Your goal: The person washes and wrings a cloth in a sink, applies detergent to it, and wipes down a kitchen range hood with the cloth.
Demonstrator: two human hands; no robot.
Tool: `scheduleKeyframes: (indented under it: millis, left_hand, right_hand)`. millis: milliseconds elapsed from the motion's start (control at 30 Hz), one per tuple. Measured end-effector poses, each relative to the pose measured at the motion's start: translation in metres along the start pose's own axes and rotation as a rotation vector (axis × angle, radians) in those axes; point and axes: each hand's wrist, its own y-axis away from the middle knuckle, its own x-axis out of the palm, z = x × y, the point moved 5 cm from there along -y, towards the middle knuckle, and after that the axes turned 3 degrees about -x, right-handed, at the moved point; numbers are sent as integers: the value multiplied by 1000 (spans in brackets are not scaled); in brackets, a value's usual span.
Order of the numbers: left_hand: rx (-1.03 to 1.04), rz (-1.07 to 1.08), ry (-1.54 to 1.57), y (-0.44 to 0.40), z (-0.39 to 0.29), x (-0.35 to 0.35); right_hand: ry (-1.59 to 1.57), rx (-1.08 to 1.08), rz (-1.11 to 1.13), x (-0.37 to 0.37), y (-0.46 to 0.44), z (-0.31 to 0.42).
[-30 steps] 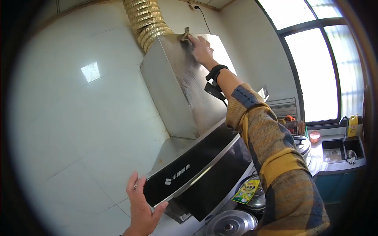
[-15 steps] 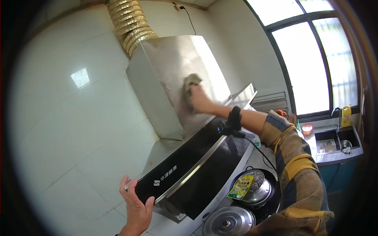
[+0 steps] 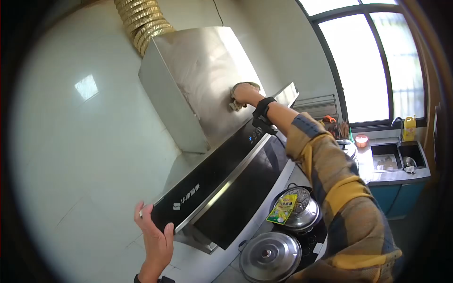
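Note:
My right hand [image 3: 246, 94] is closed on a bunched grey-brown cloth [image 3: 235, 105], pressed to the right side of the steel chimney cover [image 3: 203, 70] of a range hood. Faint smears and light streaks show on that metal. At the lower left, my left hand [image 3: 158, 240] grips the end of the hood's black glass front [image 3: 212, 174], thumb on the near side and fingers at the far edge. A black strap with a cable sits on my right wrist.
Below the hood stand a lidded steel pot [image 3: 270, 257] and a lidded wok [image 3: 304, 217] with a yellow-green packet [image 3: 283, 209] on it. A gold foil duct [image 3: 144, 21] rises at the top. To the right are a sink [image 3: 410, 153], a yellow bottle [image 3: 409, 129] and a window.
My right hand has moved the cloth across the steel to the right edge of the chimney cover. My left hand stays on the hood's end. The whole view has shifted slightly.

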Motion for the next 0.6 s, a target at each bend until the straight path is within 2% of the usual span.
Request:
scheduleKeyframes:
  millis: [100, 133, 233, 367, 467, 533, 600]
  left_hand:
    - [-9, -11, 19, -1, -3, 0]
    - [-2, -15, 3, -1, -4, 0]
    - [-7, -33, 11, 1, -3, 0]
    - [-3, -62, 47, 2, -2, -1]
    - [12, -79, 38, 2, -3, -2]
    - [8, -78, 23, 2, -3, -2]
    - [12, -101, 24, 3, -3, -3]
  right_hand:
    - [109, -45, -169, -12, 67, 33]
    - [33, -76, -153, -6, 71, 42]
    - [-16, -274, -237, -6, 83, 76]
    - [-38, -319, -208, -11, 105, 125]
    - [28, -488, -238, 5, 96, 134]
    - [-605, -486, -163, 24, 76, 115]
    - [-1316, -322, -35, -6, 100, 109]
